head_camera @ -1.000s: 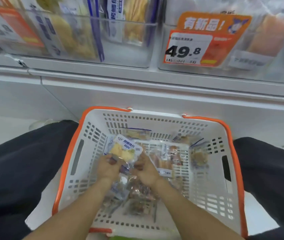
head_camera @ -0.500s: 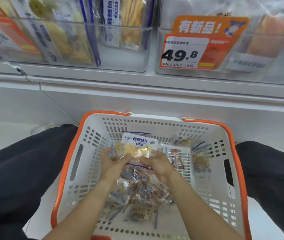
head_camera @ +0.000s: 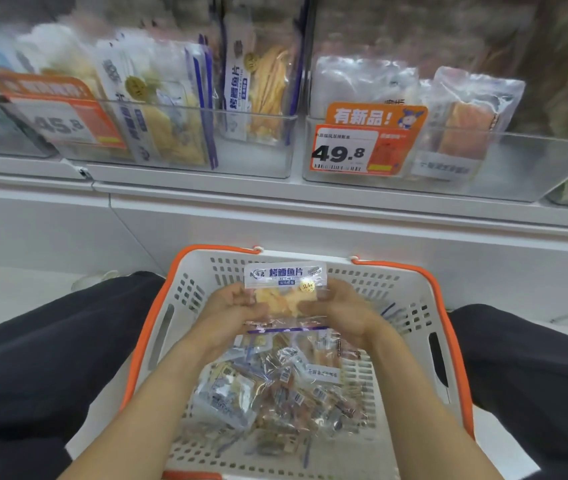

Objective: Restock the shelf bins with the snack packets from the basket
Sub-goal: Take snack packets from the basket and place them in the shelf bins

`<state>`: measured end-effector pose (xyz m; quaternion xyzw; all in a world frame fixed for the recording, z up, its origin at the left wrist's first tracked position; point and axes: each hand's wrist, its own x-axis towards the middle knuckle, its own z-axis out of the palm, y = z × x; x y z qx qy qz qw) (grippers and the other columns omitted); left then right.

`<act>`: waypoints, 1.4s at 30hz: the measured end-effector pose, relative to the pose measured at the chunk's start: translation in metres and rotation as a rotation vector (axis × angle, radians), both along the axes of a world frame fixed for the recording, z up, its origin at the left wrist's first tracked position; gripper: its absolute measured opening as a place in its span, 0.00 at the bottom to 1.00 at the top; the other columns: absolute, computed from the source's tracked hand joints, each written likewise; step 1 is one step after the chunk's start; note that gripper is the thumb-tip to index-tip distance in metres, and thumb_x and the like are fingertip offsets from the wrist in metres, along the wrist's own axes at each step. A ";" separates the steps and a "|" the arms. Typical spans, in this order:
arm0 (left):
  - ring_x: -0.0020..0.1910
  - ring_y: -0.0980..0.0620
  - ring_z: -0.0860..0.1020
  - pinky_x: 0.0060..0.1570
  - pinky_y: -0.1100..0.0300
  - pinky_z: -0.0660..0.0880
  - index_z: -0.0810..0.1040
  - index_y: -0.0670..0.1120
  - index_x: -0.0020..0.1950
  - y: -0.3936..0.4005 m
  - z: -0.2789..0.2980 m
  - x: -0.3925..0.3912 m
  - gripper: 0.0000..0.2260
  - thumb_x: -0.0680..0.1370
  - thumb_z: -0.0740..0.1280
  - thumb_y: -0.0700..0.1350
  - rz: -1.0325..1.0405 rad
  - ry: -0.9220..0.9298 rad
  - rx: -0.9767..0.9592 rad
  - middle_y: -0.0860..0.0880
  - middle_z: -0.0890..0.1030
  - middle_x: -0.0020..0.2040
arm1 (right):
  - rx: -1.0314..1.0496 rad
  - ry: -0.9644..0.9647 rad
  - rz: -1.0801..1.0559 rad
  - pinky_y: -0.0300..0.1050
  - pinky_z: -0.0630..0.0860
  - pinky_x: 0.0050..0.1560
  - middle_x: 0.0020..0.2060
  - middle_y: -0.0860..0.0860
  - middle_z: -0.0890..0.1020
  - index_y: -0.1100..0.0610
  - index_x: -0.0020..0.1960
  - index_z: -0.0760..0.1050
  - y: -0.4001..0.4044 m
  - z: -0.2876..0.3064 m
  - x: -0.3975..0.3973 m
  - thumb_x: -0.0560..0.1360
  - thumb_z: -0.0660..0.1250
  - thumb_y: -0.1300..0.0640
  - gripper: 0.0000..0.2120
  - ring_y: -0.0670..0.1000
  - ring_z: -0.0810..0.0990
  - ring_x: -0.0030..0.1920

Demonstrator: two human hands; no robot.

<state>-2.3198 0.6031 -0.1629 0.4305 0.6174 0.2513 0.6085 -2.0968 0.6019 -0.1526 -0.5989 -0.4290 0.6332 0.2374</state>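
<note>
A white basket with an orange rim [head_camera: 410, 292] stands between my knees, with several clear snack packets [head_camera: 275, 393] piled inside. Both hands hold one clear fish-slice packet [head_camera: 286, 289] with a white-and-blue header, upright above the pile. My left hand [head_camera: 230, 310] grips its left edge and my right hand [head_camera: 341, 310] grips its right edge. Above, a clear shelf bin [head_camera: 241, 164] holds matching yellow fish-slice packets [head_camera: 265, 88].
A second clear bin [head_camera: 518, 168] at the right carries an orange 49.8 price tag [head_camera: 362, 140] and holds orange-filled packets. A bin at the left bears a 45.8 tag [head_camera: 61, 116]. The white shelf ledge [head_camera: 310, 209] runs below the bins. My dark-trousered legs flank the basket.
Both hands have lifted the fish-slice packet up out of the pile and turned it upright. The view has tilted up, showing more of the shelf bins.
</note>
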 end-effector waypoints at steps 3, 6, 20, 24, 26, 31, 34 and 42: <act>0.52 0.55 0.81 0.55 0.51 0.78 0.76 0.52 0.58 0.001 0.019 -0.001 0.12 0.76 0.72 0.50 -0.240 0.292 0.142 0.53 0.82 0.53 | 0.141 -0.206 0.082 0.49 0.82 0.45 0.47 0.53 0.84 0.57 0.58 0.72 -0.002 0.025 -0.011 0.75 0.72 0.64 0.14 0.51 0.85 0.42; 0.47 0.53 0.84 0.53 0.45 0.80 0.75 0.51 0.59 0.004 0.039 -0.007 0.13 0.76 0.68 0.52 -0.231 0.277 0.172 0.49 0.84 0.52 | 0.321 -0.358 0.144 0.41 0.80 0.39 0.47 0.48 0.84 0.52 0.59 0.71 0.002 0.053 -0.025 0.76 0.69 0.60 0.14 0.45 0.83 0.42; 0.71 0.41 0.65 0.71 0.48 0.60 0.71 0.42 0.69 0.111 0.208 -0.043 0.22 0.78 0.60 0.50 0.077 0.881 1.220 0.42 0.70 0.69 | 1.409 -0.633 -0.108 0.54 0.70 0.37 0.50 0.54 0.77 0.47 0.56 0.61 0.050 0.249 -0.069 0.78 0.62 0.65 0.17 0.57 0.76 0.44; 0.74 0.39 0.63 0.76 0.44 0.51 0.68 0.41 0.73 0.138 0.195 -0.040 0.29 0.78 0.50 0.56 -0.077 1.100 1.108 0.40 0.69 0.72 | 1.195 -0.980 0.006 0.55 0.73 0.43 0.56 0.53 0.78 0.52 0.61 0.64 0.089 0.268 -0.072 0.76 0.68 0.57 0.18 0.62 0.78 0.50; 0.73 0.40 0.65 0.77 0.44 0.53 0.69 0.41 0.73 0.140 0.192 -0.038 0.30 0.77 0.48 0.55 -0.064 1.149 1.110 0.40 0.71 0.71 | 1.103 -1.175 0.078 0.51 0.68 0.40 0.53 0.53 0.78 0.53 0.60 0.64 0.110 0.265 -0.081 0.76 0.69 0.51 0.18 0.63 0.79 0.49; 0.74 0.39 0.65 0.77 0.44 0.54 0.68 0.41 0.74 0.138 0.191 -0.039 0.29 0.76 0.48 0.53 -0.038 1.164 1.129 0.39 0.71 0.72 | 1.063 -1.520 0.296 0.54 0.67 0.54 0.54 0.56 0.82 0.57 0.63 0.69 0.149 0.255 -0.109 0.78 0.64 0.60 0.14 0.60 0.81 0.54; 0.75 0.40 0.64 0.78 0.44 0.52 0.67 0.41 0.75 0.138 0.190 -0.039 0.30 0.76 0.47 0.53 -0.041 1.152 1.133 0.39 0.69 0.73 | 0.967 -1.599 0.358 0.61 0.60 0.69 0.60 0.57 0.79 0.55 0.67 0.70 0.169 0.255 -0.112 0.78 0.61 0.60 0.17 0.61 0.77 0.62; 0.77 0.42 0.60 0.79 0.47 0.46 0.66 0.43 0.76 0.140 0.189 -0.039 0.33 0.74 0.45 0.54 -0.007 1.124 1.119 0.41 0.67 0.75 | 0.656 -1.743 0.572 0.59 0.57 0.72 0.71 0.61 0.67 0.58 0.75 0.62 0.191 0.237 -0.119 0.76 0.67 0.43 0.34 0.61 0.67 0.71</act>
